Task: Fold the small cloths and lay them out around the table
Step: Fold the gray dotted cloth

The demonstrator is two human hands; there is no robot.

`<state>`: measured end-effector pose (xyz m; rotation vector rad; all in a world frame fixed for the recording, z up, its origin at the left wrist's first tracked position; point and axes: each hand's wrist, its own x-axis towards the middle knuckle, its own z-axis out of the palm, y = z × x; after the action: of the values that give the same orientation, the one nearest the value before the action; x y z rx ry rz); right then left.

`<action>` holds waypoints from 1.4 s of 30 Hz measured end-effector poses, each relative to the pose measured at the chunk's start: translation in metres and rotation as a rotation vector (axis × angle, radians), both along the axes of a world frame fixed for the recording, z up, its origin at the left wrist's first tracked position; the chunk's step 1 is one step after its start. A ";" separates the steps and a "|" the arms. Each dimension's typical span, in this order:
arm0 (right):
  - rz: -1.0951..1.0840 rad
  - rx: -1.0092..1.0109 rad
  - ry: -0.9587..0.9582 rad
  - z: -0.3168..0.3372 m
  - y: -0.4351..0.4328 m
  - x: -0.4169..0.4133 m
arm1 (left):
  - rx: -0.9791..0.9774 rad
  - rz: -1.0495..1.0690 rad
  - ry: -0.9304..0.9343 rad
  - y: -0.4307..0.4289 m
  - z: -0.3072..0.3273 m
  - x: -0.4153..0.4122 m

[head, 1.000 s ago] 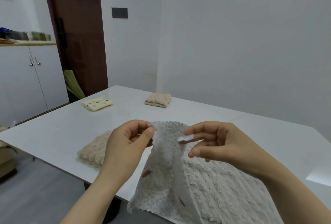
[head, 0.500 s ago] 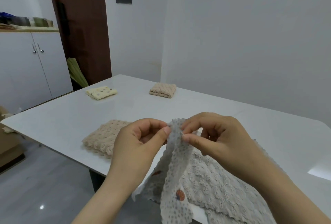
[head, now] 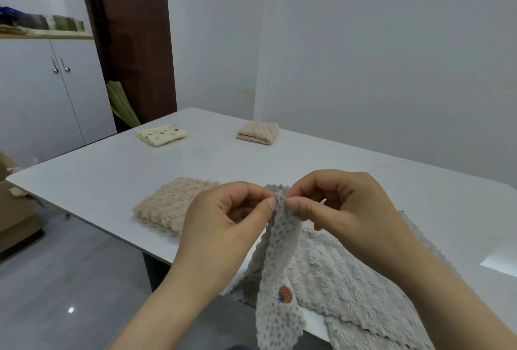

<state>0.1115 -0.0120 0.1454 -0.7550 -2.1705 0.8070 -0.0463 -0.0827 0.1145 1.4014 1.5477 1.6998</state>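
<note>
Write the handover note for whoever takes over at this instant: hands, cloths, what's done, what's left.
Left hand: pinches the top edge of the grey spotted scallop-edged cloth.
Right hand: pinches the same edge right beside it. The cloth hangs unfolded, its lower part draped over the near edge of the white table.
Laid out folded: pale yellow spotted cloth far left, far beige knobbly cloth beside it to the right, near beige knobbly cloth by the left hand.
Done: three cloths folded and placed.
Left: fold the grey cloth and set it on a bare part of the table.
</note>
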 end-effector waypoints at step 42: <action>-0.147 0.154 -0.156 0.006 0.015 0.023 | 0.135 0.123 0.055 0.003 0.008 -0.026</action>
<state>0.1350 0.0031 0.1512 -0.9114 -2.2527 0.5142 -0.0723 -0.0797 0.1226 1.4570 1.6042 1.8846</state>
